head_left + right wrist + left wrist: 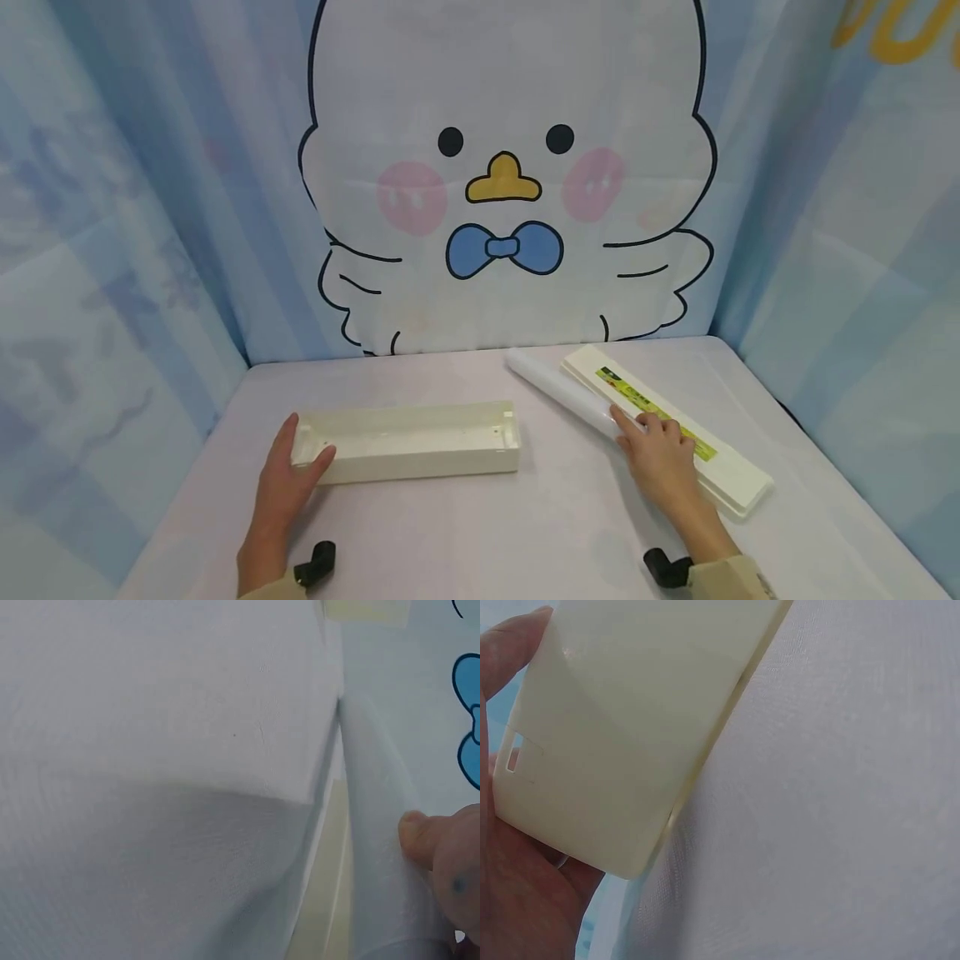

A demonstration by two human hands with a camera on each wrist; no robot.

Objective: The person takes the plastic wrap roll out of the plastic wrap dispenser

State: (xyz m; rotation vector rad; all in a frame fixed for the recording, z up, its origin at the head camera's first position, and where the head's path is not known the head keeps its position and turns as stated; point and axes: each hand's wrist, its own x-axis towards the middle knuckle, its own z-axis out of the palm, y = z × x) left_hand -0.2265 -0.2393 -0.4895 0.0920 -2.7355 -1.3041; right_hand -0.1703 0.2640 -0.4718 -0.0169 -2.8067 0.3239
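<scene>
A long, narrow cream plastic box (420,463) lies on the table with its open top facing up. My left hand (288,475) grips its left end, thumb on the near wall and fingers round the end. From the left wrist, the box's plain side wall (630,727) shows a small slot near the fingers. To the right, a whitish roll of plastic film (558,387) slants away toward the back of the table. My right hand (663,462) grips the roll near its closer end; the right wrist view shows the thumb against the roll (382,825).
A cream lid (738,483) with a yellow-green label lies slanted just right of the roll, beside my right hand. The table (480,533) has a pale cloth. A curtain (495,308) with a cartoon bird rises right behind it, with more curtain at both sides.
</scene>
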